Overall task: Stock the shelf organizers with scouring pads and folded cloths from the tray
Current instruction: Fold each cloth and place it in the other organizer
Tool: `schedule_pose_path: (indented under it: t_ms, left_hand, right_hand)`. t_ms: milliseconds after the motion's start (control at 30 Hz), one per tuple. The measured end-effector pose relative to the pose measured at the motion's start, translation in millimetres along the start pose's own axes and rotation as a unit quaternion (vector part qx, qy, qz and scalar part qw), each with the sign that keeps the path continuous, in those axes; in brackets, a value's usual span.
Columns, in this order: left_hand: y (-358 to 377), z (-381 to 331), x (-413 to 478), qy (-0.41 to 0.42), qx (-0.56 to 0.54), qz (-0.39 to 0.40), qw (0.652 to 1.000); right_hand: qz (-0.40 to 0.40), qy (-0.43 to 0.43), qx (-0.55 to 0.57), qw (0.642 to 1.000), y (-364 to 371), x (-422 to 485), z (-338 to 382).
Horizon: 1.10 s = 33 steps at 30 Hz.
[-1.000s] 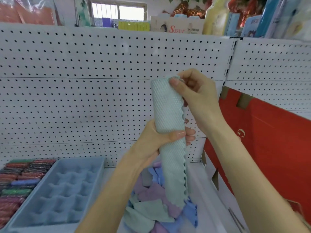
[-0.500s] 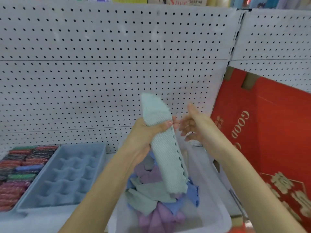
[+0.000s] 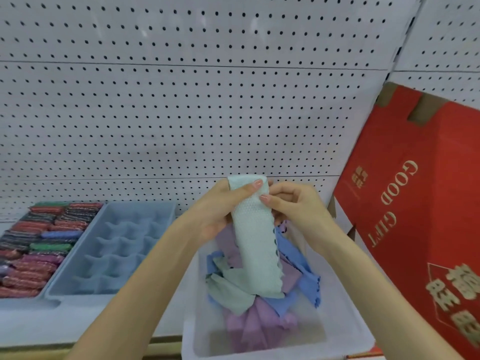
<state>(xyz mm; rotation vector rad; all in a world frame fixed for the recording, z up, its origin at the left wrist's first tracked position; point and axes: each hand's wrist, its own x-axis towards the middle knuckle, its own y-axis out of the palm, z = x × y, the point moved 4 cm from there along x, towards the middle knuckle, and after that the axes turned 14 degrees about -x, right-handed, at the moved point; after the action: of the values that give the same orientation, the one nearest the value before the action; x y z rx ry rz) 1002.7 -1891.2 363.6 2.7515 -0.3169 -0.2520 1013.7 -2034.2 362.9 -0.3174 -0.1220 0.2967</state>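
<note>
I hold a pale green folded cloth (image 3: 255, 245) upright over the clear tray (image 3: 345, 331). My left hand (image 3: 220, 211) grips its upper part, thumb across the top. My right hand (image 3: 293, 206) pinches the cloth's right edge just below that thumb. The cloth's lower end hangs down onto the loose purple, blue and green cloths (image 3: 259, 315) in the tray. A blue-grey organizer (image 3: 117, 250) with several bare cells sits on the shelf to the left. Further left, a second organizer holds rows of coloured scouring pads (image 3: 33, 245).
White pegboard (image 3: 181, 113) forms the back wall. A red gift box (image 3: 415, 203) leans at the right, close to the tray and my right forearm. The shelf's front edge (image 3: 130, 344) runs below the organizers.
The cloth and both hands came down from chest height to just over the tray. My right hand let go of the top, then took hold of the cloth's edge again. The view tilted downward.
</note>
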Motion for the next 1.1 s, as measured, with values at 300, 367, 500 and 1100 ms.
schedule_pose_path:
  t_ms: [300, 367, 500, 1100]
  left_hand:
    - [-21.7, 9.9, 8.2, 0.016, 0.079, 0.018, 0.997]
    - [-19.1, 2.9, 12.0, 0.038, 0.024, 0.029, 0.999]
    - [-13.0, -23.7, 9.6, 0.109, -0.059, 0.079, 0.989]
    - [47.0, -31.3, 18.8, 0.240, -0.069, 0.023, 0.968]
  right_hand:
    - [-0.001, 0.051, 0.050, 0.997, -0.8, 9.2, -23.1]
    - [0.000, 0.040, 0.113, 0.993, -4.3, 12.3, -16.7]
    - [-0.020, -0.172, 0.033, 0.984, -24.2, 6.6, 28.1]
    - [-0.150, -0.142, -0.026, 0.978, -36.7, 1.1, 34.4]
